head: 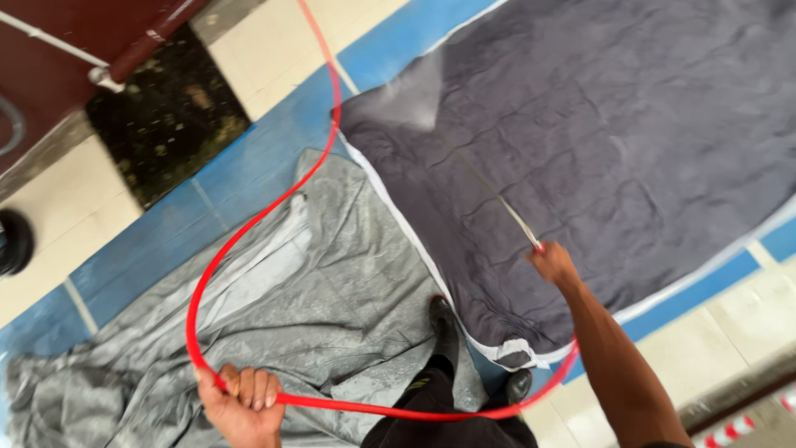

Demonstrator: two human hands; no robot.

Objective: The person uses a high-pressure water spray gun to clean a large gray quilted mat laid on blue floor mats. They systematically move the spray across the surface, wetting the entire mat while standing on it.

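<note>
My right hand (554, 264) grips the end of a red hose (249, 228), from which a thin jet of water (489, 192) shoots up and left onto a dark grey cover (613, 124) spread on the floor, leaving a misty wet patch near its corner. My left hand (242, 403) is closed around the same hose lower down, at the bottom of a big loop. The hose runs from my right hand under my arm, past my left hand, then up across the floor to the top edge. My dark shoes (444, 319) stand between the two covers.
A crumpled light grey cover (332, 307) lies on the left under the hose loop. The floor has blue and cream tiles (274, 50). A dark soil patch (170, 116) and a red wall with a white pipe (58, 41) sit at top left. A black round object (12, 242) is at the left edge.
</note>
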